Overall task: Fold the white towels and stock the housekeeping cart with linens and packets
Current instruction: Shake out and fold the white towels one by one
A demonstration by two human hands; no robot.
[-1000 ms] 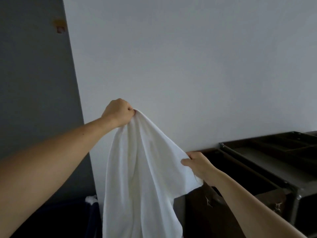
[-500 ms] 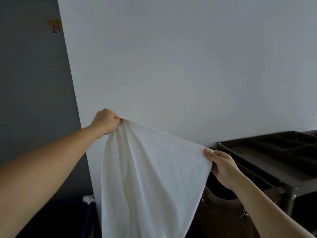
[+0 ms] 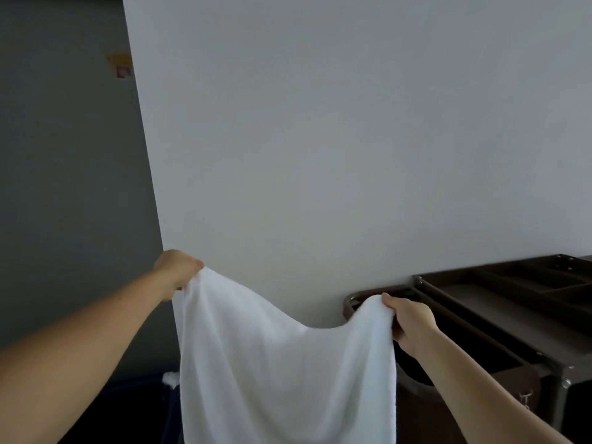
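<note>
In the head view, the white towel (image 3: 282, 363) hangs in the air in front of the pale wall (image 3: 320, 139), held up by its top edge. The left hand (image 3: 177, 267) grips one corner with its fingers (image 3: 195, 262) curled shut round the cloth. The right hand (image 3: 408, 318), lower and close to the housekeeping cart (image 3: 499, 302), pinches the other corner between thumb and fingers. The edge between them sags in a soft curve, and the cloth falls out of frame below, so the lower hem cannot be seen. The step in hand looks like squaring the towel up for its first fold. To do it well, bring the right hand up level with the left and draw the two apart until the top edge runs straight. Both holds should sit on the true corners rather than on bunched cloth. Then bring corner to corner so the halves hang matched. The right side hangs just beside the cart's dark frame, so keep the cloth clear of it. Keep it clear too of the dark blue bin (image 3: 128, 408) at lower left, where it could snag or pick up dirt.
</note>
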